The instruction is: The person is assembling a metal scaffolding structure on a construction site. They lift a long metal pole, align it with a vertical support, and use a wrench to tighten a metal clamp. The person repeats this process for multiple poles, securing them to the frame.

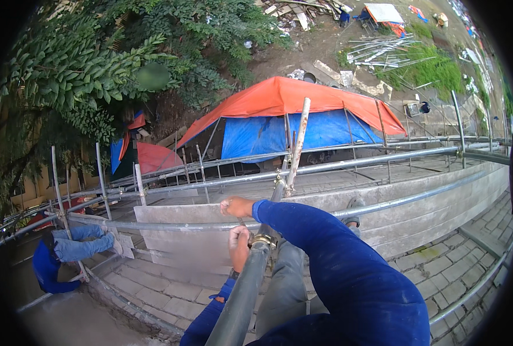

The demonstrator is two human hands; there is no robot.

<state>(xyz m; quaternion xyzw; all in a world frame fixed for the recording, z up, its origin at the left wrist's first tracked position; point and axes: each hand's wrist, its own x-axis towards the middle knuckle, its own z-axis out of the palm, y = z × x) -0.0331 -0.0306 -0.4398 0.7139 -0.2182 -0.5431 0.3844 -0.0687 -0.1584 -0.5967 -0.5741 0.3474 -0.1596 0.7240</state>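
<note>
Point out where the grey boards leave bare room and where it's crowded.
Bare: right board, right of the wearer's shoe; left board, between the co-worker's shoe and right hand; a pipe crosses over both boards. Crowded: around the clamp, beside the left hand.

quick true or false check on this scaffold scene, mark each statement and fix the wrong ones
1. The left hand and right hand are both left of the metal clamp in the picture. True.
2. The person's sleeves are white. False: the sleeves are blue.
3. The canopy tarp is orange-red. True.
4. The co-worker at left wears shorts. False: the co-worker wears long blue trousers.
5. Leafy branches fill much of the upper left. True.
</note>
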